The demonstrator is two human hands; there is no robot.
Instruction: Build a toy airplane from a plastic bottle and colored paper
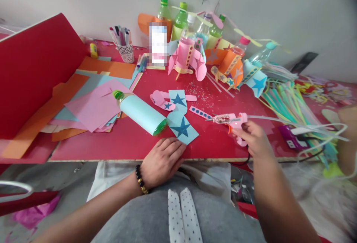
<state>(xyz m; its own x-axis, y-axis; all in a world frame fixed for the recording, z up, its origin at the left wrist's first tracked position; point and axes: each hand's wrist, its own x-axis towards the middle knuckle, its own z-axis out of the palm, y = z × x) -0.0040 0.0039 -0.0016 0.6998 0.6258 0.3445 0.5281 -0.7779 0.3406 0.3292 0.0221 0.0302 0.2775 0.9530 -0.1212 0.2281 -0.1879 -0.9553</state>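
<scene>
My right hand (251, 137) grips a pink glue gun (235, 122), its nozzle pointing left and a long clear glue stick trailing from its back. Flat at the table's front edge rests my left hand (164, 159), fingers stretched out and holding nothing. Just beyond it lies a green-capped bottle (142, 113) wrapped in light blue paper. Beside the bottle are a blue paper piece with a dark star (182, 128) and a second star piece (177, 101). A pink strip with blue dots (200, 112) lies near the nozzle. Pink paper shapes (162, 100) sit behind.
Decorated bottle rockets (186, 53) stand along the wall. Coloured paper sheets (95, 101) cover the left side, near a pen cup (124, 51). At right are a purple power socket (292, 139) with cables and a heap of coloured sticks (290, 105). A red board (36, 75) leans at left.
</scene>
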